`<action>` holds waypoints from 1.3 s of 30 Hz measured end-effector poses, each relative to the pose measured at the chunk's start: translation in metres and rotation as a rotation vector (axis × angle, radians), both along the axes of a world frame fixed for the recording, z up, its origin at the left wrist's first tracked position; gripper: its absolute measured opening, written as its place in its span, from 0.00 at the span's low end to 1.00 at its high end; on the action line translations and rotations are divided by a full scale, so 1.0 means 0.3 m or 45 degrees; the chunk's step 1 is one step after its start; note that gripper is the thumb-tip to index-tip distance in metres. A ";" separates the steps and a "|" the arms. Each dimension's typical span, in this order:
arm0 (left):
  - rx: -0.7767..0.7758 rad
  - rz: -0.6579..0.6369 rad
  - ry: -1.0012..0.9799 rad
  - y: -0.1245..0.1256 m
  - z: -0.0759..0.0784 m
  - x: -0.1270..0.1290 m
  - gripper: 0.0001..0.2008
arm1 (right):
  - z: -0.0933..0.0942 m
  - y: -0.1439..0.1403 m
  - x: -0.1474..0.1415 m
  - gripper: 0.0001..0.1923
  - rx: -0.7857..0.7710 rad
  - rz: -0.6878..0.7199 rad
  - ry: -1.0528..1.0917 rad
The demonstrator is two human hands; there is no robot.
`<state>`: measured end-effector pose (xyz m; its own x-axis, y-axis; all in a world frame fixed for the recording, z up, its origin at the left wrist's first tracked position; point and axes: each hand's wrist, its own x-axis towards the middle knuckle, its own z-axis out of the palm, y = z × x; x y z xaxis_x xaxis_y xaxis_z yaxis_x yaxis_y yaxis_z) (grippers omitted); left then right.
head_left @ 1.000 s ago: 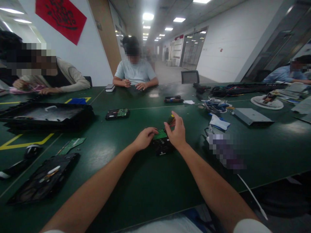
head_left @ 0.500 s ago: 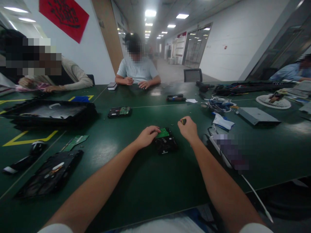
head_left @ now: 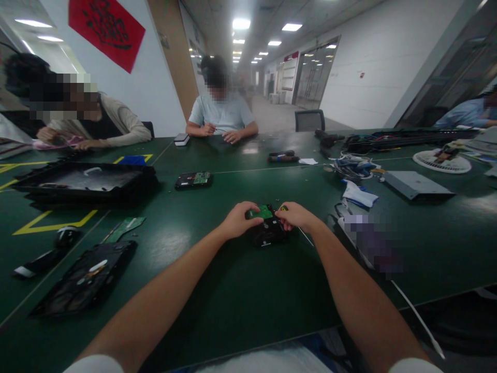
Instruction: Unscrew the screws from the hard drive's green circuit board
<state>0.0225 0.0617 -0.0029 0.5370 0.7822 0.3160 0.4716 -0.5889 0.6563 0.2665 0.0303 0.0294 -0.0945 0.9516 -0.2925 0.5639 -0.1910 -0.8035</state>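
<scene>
A black hard drive with a green circuit board lies on the table in front of me. My left hand grips its left side, thumb over the board. At the drive's right edge is my right hand, closed around a screwdriver. A bit of its black-and-yellow handle shows above the fist, and its thin shaft sticks out below, pointing toward me and to the right. The right fingertips are against or close beside the drive's edge; contact is hard to make out. Tiny screws lie just beyond the drive.
Another hard drive lies farther left, near a black tray-like housing. A dark casing is at front left. Right are a power strip, a glove, cables and a metal box. Several people sit around the table.
My right hand has come down and left to the hard drive's right edge, with the screwdriver shaft now visible. My left thumb has moved onto the board, and the hand grips the drive's side.
</scene>
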 end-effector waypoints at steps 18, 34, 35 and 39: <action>-0.085 0.008 0.009 0.028 -0.007 -0.001 0.16 | -0.011 0.005 -0.026 0.11 -0.087 -0.015 0.067; -0.166 -0.268 -0.025 0.090 -0.001 -0.012 0.15 | -0.009 0.035 0.040 0.04 0.165 -0.266 -0.219; -0.171 -0.297 -0.015 0.095 0.004 -0.007 0.15 | -0.019 0.045 0.054 0.07 0.217 -0.316 -0.260; -0.207 -0.379 0.020 0.109 0.020 0.002 0.17 | -0.067 0.079 0.086 0.09 0.388 -0.391 -0.369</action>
